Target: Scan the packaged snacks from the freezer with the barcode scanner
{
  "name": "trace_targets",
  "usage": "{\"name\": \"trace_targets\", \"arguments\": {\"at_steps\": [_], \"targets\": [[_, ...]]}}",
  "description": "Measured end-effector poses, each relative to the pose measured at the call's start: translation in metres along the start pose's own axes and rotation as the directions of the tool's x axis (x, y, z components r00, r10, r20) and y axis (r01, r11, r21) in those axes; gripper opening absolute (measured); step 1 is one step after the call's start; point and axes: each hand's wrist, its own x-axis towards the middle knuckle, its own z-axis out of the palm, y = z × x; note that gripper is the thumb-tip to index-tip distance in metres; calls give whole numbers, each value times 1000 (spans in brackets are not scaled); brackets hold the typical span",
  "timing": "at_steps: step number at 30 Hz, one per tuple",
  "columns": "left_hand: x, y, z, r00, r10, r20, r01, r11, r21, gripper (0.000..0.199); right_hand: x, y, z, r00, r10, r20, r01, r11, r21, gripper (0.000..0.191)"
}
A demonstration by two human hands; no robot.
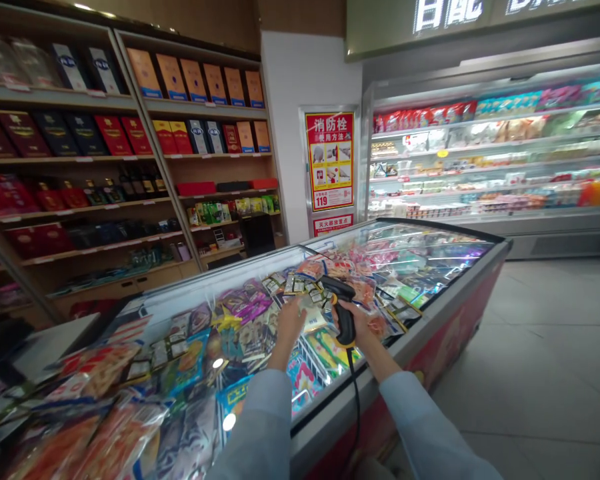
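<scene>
Sleeves: my pale blue-grey fabric sleeves (pixel 260 427) are closest, reaching in from below the scanner on both sides.
Scanner: the black handheld barcode scanner with yellow trim (pixel 347 323) is my landmark; its handle stands roughly upright, its head slanting forward and to the left.
Pale packet: a small, whitish plastic packet (pixel 313 321) lies just left of the scanner's handle, between my hands; its long axis is too blurred to tell. My left hand is the nearer.
Right hand: my right hand (pixel 364 328) has its fingers wrapped around the scanner's handle.
Left hand: my left hand (pixel 289 328), left of the scanner, has its fingers at the packet's edge; I cannot tell whether they pinch it or only touch.
Cable: a thin black cable (pixel 356 407) hangs below the scanner.
Freezer: the long grey-rimmed chest freezer (pixel 430 333) spreads beneath and around the scanner, with glossy purple packets (pixel 250 300) farther left.
</scene>
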Motion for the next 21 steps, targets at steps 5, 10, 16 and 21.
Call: {"name": "trace_targets", "arguments": {"at_steps": [5,10,16,21], "targets": [[-2,9,19,996,82,22,-82,996,35,44,0,-1,0,1000,-20,-8,21,1000,1,30],[-2,10,33,983,160,92,-172,975,143,51,-2,-2,0,999,-34,-20,33,999,-14,33],[-2,13,33,965,219,145,-247,944,218,47,-2,-3,0,1000,-12,-16,12,1000,5,33],[-7,19,27,965,237,116,-260,931,256,46,-4,-3,1,998,-16,-66,16,1000,1,31]]}}
